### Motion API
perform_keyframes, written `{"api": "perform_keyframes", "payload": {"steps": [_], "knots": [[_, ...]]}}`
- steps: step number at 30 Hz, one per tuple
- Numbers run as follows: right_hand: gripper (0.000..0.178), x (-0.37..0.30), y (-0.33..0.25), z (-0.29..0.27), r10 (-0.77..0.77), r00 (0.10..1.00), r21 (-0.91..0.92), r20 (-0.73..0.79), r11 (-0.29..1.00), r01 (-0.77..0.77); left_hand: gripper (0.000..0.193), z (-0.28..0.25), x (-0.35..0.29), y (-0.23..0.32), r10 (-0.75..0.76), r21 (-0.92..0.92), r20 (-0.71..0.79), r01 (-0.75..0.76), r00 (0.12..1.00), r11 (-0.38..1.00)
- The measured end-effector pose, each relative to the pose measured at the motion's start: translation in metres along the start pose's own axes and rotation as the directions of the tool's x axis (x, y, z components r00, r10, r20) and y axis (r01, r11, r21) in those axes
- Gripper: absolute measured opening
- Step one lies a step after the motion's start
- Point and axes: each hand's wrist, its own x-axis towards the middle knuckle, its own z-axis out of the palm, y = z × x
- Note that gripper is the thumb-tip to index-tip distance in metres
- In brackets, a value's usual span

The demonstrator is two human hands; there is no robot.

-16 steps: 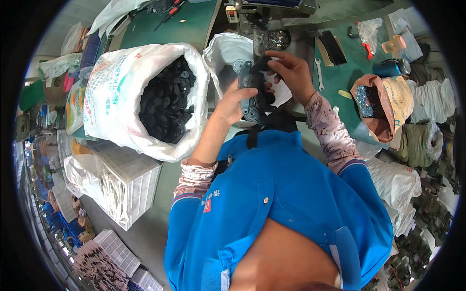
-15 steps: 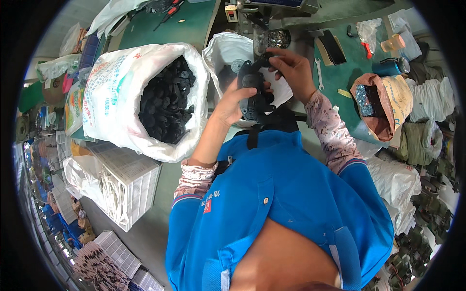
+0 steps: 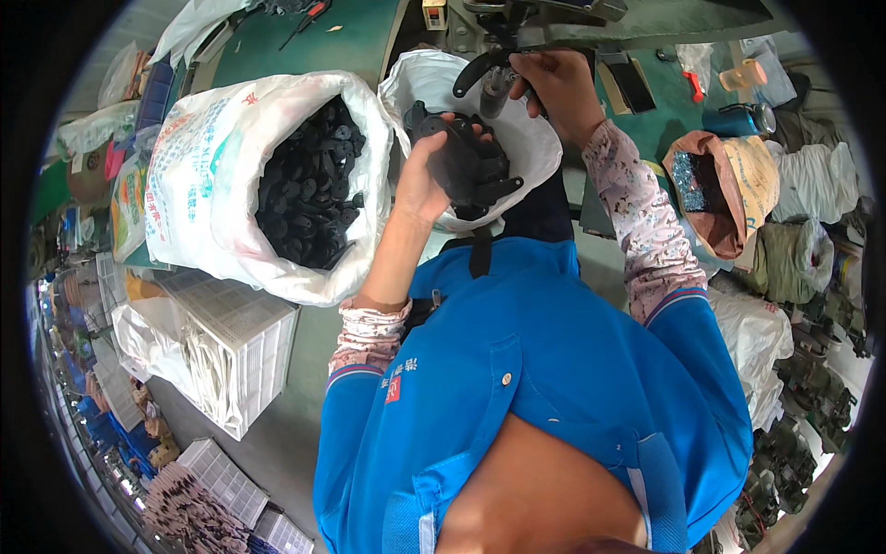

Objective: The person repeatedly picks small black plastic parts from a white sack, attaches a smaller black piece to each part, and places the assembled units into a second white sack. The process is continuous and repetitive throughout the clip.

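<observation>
My left hand [image 3: 426, 180] is closed around a bunch of flat black plastic pieces [image 3: 469, 164] with rounded, holed ends. It holds them over the mouth of a white bag [image 3: 540, 148] that stands in front of me. My right hand [image 3: 561, 90] pinches one curved black plastic piece [image 3: 475, 74] at the working end of a machine [image 3: 496, 92]. That piece reaches left past the machine's metal part, and its end under my fingers is hidden. Left of my left hand, a large white sack [image 3: 217, 185] lies open, full of similar black pieces [image 3: 309, 189].
On the green bench at right are a brown paper bag [image 3: 715, 217] with small shiny parts, a blue flask [image 3: 738, 120] and a red-handled tool [image 3: 694, 88]. A white crate [image 3: 254, 346] stands below the sack. A screwdriver [image 3: 305, 23] lies at far left.
My right hand has moved up to the machine with one black piece, away from my left hand. My left hand has shifted slightly left with its bunch, lower over the bag.
</observation>
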Motion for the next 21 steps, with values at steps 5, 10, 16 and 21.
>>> {"api": "perform_keyframes", "payload": {"steps": [5, 10, 16, 21], "knots": [[0.027, 0.002, 0.024, 0.008, -0.002, 1.000, 0.092, -0.031, 0.996, 0.005, 0.027, -0.005, 0.008, 0.002, 0.059, 0.003, -0.024, -0.059, 0.998, 0.998], [0.047, -0.036, 0.065, 0.010, -0.015, 0.989, -0.074, 0.145, 0.997, 0.026, 0.028, -0.010, 0.015, -0.001, 0.078, 0.017, -0.068, -0.077, 0.995, 0.997], [0.039, -0.077, 0.069, 0.037, 0.034, 0.994, 0.288, 0.102, 0.956, -0.062, 0.032, -0.004, 0.022, -0.006, 0.010, 0.024, -0.084, -0.008, 0.996, 1.000], [0.031, -0.081, 0.082, 0.038, 0.053, 0.998, 0.263, -0.019, 0.964, -0.046, 0.032, -0.002, 0.028, -0.010, 0.032, 0.016, -0.077, -0.031, 0.997, 0.999]]}}
